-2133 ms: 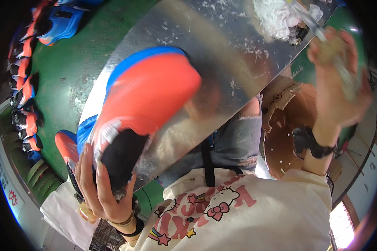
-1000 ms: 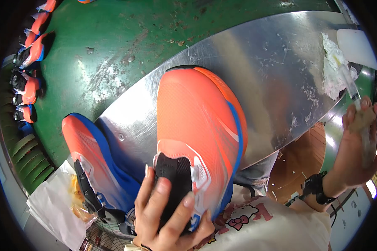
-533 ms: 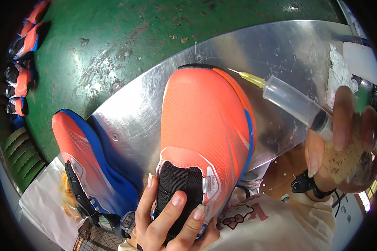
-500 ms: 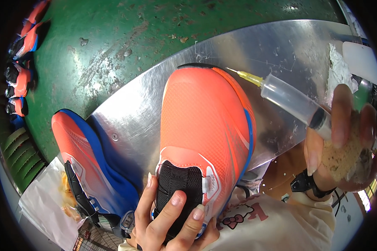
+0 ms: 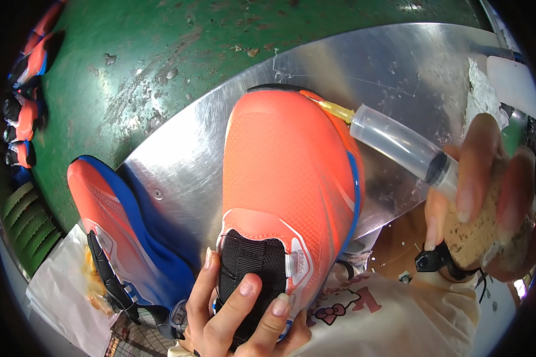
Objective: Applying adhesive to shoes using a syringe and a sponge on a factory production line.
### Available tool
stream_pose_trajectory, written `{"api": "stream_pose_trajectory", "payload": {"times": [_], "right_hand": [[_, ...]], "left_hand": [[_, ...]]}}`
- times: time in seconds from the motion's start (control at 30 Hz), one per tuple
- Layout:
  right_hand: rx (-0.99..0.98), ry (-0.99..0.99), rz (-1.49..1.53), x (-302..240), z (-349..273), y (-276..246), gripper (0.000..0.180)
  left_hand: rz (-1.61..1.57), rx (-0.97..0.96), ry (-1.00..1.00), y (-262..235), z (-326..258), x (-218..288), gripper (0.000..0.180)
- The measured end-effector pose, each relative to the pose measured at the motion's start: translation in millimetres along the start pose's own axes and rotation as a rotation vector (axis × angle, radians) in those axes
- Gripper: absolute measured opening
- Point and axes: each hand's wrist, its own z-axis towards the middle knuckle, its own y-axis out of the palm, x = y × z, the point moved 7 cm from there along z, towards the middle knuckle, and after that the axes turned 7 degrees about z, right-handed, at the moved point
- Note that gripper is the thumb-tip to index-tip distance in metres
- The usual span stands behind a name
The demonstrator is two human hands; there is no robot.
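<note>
An orange shoe [image 5: 280,160] with a blue and black sole edge stands toe-away on a metal plate. My left hand [image 5: 244,315] grips it at the black tongue and ankle opening. In my right hand [image 5: 488,184] is a clear plastic syringe [image 5: 393,137] with a yellow needle hub [image 5: 333,110]. The needle tip meets the seam between upper and sole at the right of the toe. A tan, porous block [image 5: 473,226] is also held in that hand, against the palm. A second shoe [image 5: 125,226], orange and blue, lies on its side to the left.
The metal plate [image 5: 178,143] rests on a worn green tabletop [image 5: 143,53]. More orange shoes [image 5: 27,119] line the far left, above a green slatted piece [image 5: 30,220]. White paper [image 5: 71,291] sits at lower left; crumpled white material [image 5: 479,98] is at far right.
My right hand has moved left with the syringe, bringing the needle from beside the toe onto its edge seam. The shoe has shifted slightly left in the picture, still in my left hand.
</note>
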Motion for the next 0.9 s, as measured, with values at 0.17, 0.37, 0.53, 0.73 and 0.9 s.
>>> {"api": "stream_pose_trajectory", "payload": {"times": [0.17, 0.37, 0.53, 0.73, 0.9], "right_hand": [[-0.219, 0.236, 0.017, -11, -3, 1, 0.014], [-0.167, 0.161, 0.038, -11, -22, 7, 0.010], [-0.195, 0.077, 0.063, -5, -34, 8, 0.008], [0.081, 0.093, 0.021, -10, -57, 18, 0.047], [0.502, -0.447, -0.129, -69, -81, -6, 0.071]], "left_hand": [[0.040, 0.081, -0.003, -1, 0, 7, 0.033], [0.038, -0.086, -0.132, 0, 1, 2, 0.036], [0.058, -0.126, -0.140, -3, 9, 10, 0.038], [0.102, -0.282, -0.187, 2, 6, 10, 0.045], [0.107, -0.334, -0.220, -3, 15, 26, 0.046]]}}
